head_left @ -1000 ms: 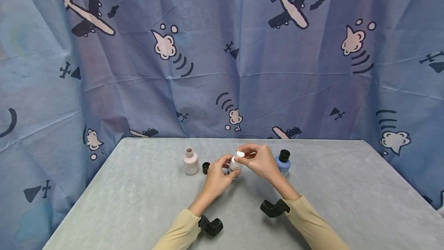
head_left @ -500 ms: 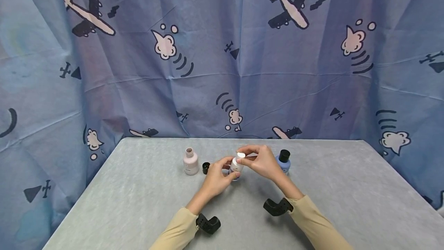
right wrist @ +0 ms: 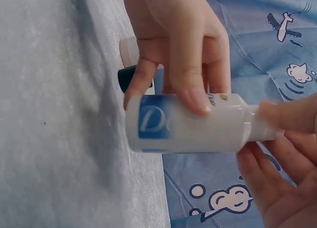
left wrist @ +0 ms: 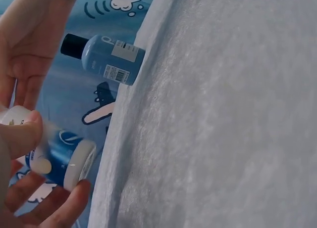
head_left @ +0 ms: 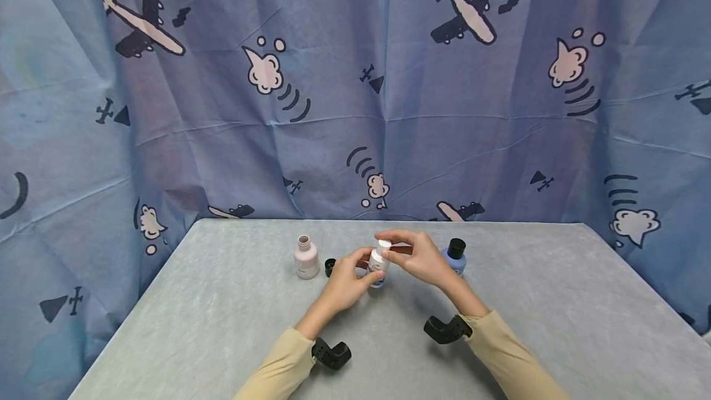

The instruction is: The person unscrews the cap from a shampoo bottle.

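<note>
Held item: small white-and-blue bottle, near the middle of the table, between the two hands and tilted slightly, white cap at its top end. Left hand grips the bottle body: thumb on the near side, other fingers curled round the far side, separated from one another. Right hand pinches the white cap between thumb and fingers. Label carries large white lettering on blue, starting with "D"; the rest is blurred in the right wrist view. Base is visible in the left wrist view, a fingertip against its edge; cannot tell from these angles whether it clears the tabletop.

Surroundings: pale pink bottle upright on the person's left, uncapped, neck bare. Loose black cap just beside it, hollow side showing, partly behind the left hand. Blue bottle upright on the right, black top fitted, partly hidden by the right arm. Beige sleeves and black wrist mounts on both arms. Backdrop: blue curtain printed with aeroplanes and clouds.
</note>
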Motion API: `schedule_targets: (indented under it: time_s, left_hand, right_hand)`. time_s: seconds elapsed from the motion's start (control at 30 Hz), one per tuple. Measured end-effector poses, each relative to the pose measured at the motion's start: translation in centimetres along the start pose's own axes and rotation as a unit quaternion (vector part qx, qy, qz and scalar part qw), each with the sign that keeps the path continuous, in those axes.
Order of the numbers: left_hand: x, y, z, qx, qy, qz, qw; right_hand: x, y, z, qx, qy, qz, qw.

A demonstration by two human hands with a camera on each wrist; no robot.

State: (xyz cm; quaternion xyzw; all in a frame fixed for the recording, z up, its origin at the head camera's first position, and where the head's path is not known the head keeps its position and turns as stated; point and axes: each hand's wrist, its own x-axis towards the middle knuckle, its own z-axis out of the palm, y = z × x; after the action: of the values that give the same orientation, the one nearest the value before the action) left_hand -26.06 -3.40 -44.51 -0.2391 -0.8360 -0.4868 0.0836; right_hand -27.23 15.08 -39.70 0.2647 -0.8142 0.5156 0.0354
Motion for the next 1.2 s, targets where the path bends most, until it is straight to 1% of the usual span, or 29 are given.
schedule_targets:
  time_s: [0.1,0.2,0.27,0.33,0.47,0.6,0.83,0.9,1.1,1.13,1.2]
  left_hand:
    - [0.0,0.1,0.2,0.011,0.043,-0.002,0.999]
    - [0.0,0.3,0.5,0.013,0.082,-0.013,0.9964]
    - [-0.1,0.4,0.7,0.015,0.105,-0.017,0.9942]
    - [-0.1,0.4,0.8,0.016,0.121,-0.018,0.9923]
    - [0.0,0.6,1.1,0.02,0.137,-0.015,0.9902]
    - [-0.1,0.6,1.1,0.023,0.132,-0.013,0.9909]
    - [-0.3,0.3,0.9,0.011,0.1,-0.005,0.9949]
    - [-0.3,0.2,0.8,0.004,0.084,-0.004,0.9965]
    - [-0.4,0.1,0.5,-0.019,0.023,-0.007,0.9995]
    - [-0.4,0.1,0.4,-0.02,0.018,-0.007,0.9996]
    - [-0.4,0.1,0.4,-0.02,0.019,-0.006,0.9996]
  right_hand:
    - [0.0,-0.2,0.3,-0.019,0.04,0.016,0.999]
    - [0.0,-0.6,0.6,-0.053,0.081,0.042,0.994]
    - [0.0,-0.8,0.8,-0.071,0.099,0.056,0.991]
    - [0.0,-1.0,0.9,-0.083,0.111,0.061,0.988]
    - [0.0,-1.2,1.0,-0.096,0.121,0.05,0.987]
    - [0.0,-1.3,1.1,-0.093,0.12,0.034,0.988]
    - [-0.1,-1.1,1.0,-0.08,0.092,0.01,0.992]
    - [-0.1,-1.2,0.9,-0.074,0.08,0.001,0.994]
    - [-0.3,-1.1,0.6,-0.069,0.04,-0.026,0.996]
    - [-0.3,-1.1,0.6,-0.07,0.035,-0.03,0.996]
    - [-0.3,-1.0,0.6,-0.069,0.03,-0.037,0.996]
